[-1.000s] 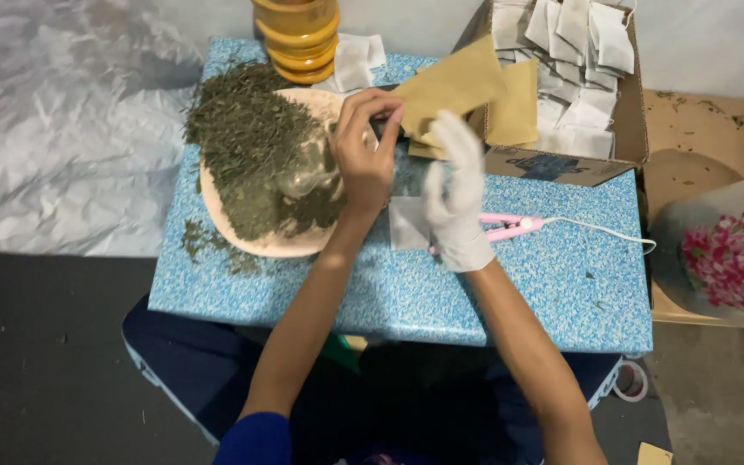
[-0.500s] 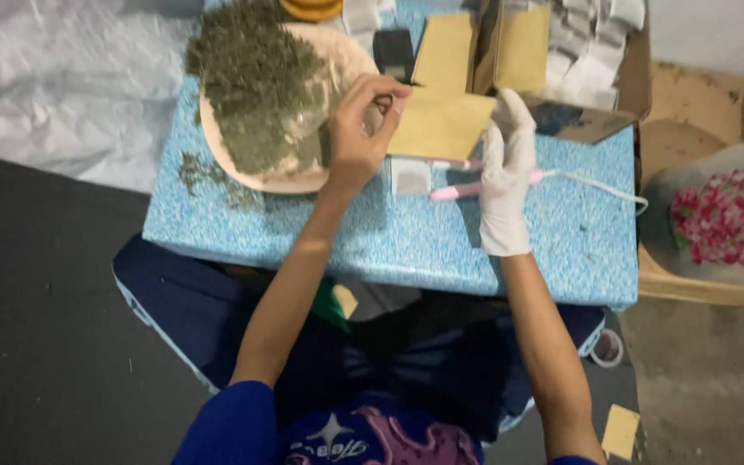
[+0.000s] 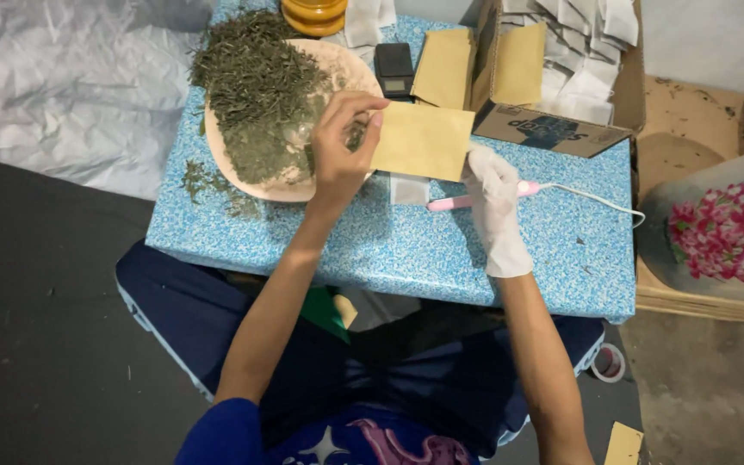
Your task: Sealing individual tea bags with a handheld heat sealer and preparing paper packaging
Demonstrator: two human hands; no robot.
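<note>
My bare left hand (image 3: 342, 146) pinches the left edge of a flat tan paper pouch (image 3: 424, 139), holding it over the blue speckled table (image 3: 406, 250). My white-gloved right hand (image 3: 494, 194) has come down onto a pink corded hand sealer (image 3: 451, 202) lying on the table just below the pouch, fingers curled around it. A small white filter bag (image 3: 409, 189) lies under the pouch. To the left, a pale shallow dish (image 3: 337, 69) holds a heap of dried green leaves (image 3: 256, 90).
A cardboard box (image 3: 553, 129) of several white filter bags stands at the back right, with more tan pouches (image 3: 445, 65) leaning by it. A small black scale (image 3: 393, 67) and an amber jar (image 3: 313, 15) sit at the back. Loose leaves (image 3: 204, 181) lie beside the dish.
The left hand has carried the pouch down and level. The gloved right hand has let go of the pouch's edge and dropped onto the pink sealer. The camera has tilted slightly.
</note>
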